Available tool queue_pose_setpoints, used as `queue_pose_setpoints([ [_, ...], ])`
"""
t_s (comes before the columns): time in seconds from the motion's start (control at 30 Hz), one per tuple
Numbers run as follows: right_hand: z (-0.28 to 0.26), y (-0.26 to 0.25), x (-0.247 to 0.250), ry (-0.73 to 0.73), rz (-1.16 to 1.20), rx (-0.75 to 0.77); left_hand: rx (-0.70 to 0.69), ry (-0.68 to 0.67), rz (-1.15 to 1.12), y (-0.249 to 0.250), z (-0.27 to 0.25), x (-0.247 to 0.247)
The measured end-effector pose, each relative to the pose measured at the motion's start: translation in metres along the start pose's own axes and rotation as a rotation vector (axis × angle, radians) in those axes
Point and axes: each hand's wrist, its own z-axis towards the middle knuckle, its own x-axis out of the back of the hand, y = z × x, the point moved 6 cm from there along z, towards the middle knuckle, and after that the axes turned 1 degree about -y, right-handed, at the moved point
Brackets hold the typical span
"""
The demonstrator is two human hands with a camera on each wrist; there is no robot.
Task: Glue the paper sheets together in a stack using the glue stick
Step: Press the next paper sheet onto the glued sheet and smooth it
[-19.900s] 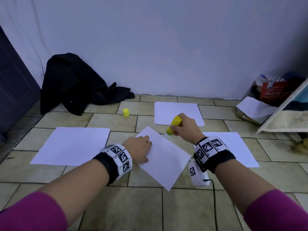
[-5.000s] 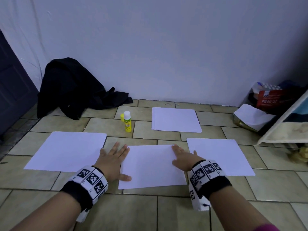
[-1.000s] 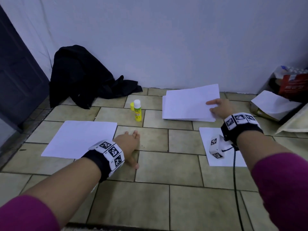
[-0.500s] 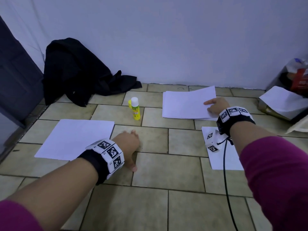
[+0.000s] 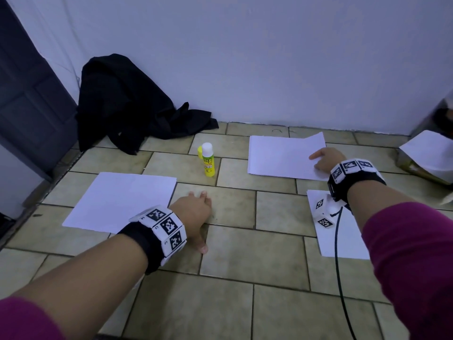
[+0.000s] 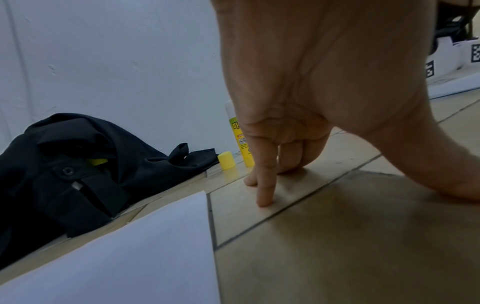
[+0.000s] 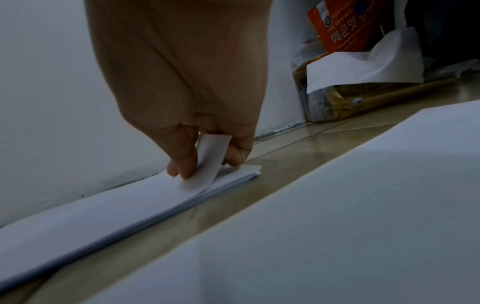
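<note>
A stack of white paper sheets [image 5: 279,155] lies on the tiled floor near the wall. My right hand [image 5: 317,163] is at its near right corner. In the right wrist view my right hand [image 7: 205,164] pinches the curled-up corner of the top sheet [image 7: 211,156] between thumb and fingers. The uncapped glue stick [image 5: 207,160] stands upright left of the stack, its yellow cap [image 6: 226,160] just behind it. My left hand [image 5: 196,212] rests on bare tile and holds nothing, its straight fingers [image 6: 263,185] touching the floor. One single sheet [image 5: 122,200] lies to its left, another [image 5: 343,241] under my right forearm.
A black garment [image 5: 127,104] is heaped against the wall at the far left, beside a dark door [image 5: 27,99]. Bags with loose white paper [image 5: 429,153] and an orange packet [image 7: 345,26] sit at the far right. A black cable [image 5: 339,266] runs down from my right wrist.
The top sheet, raised and skewed over the stack a second ago, has come down almost flat on it. My right hand shifted with it. The left hand stayed on the tile.
</note>
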Motion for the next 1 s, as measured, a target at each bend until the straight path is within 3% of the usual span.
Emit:
queue_pose_setpoints([
  [0.23,-0.007,0.002,-0.004,0.108,-0.231,-0.111,0.012,-0.01,0.013,0.001,0.003,0.0],
  [0.4,-0.011,0.0,0.005,0.084,0.006,-0.081,0.028,-0.01,0.043,0.003,0.007,-0.001],
  [0.53,-0.043,-0.016,0.003,-0.041,0.173,0.111,0.05,-0.002,0.031,0.002,0.01,-0.006],
  [0.6,-0.072,-0.015,-0.005,-0.138,0.195,0.12,0.059,0.006,0.014,0.0,0.013,-0.011],
  [0.83,-0.172,0.012,-0.058,-0.489,-0.48,0.043,0.08,0.042,-0.046,0.0,0.011,-0.014],
  [1.0,-0.191,0.011,-0.072,-0.444,-0.565,0.03,0.087,0.075,-0.076,0.002,0.004,-0.016],
])
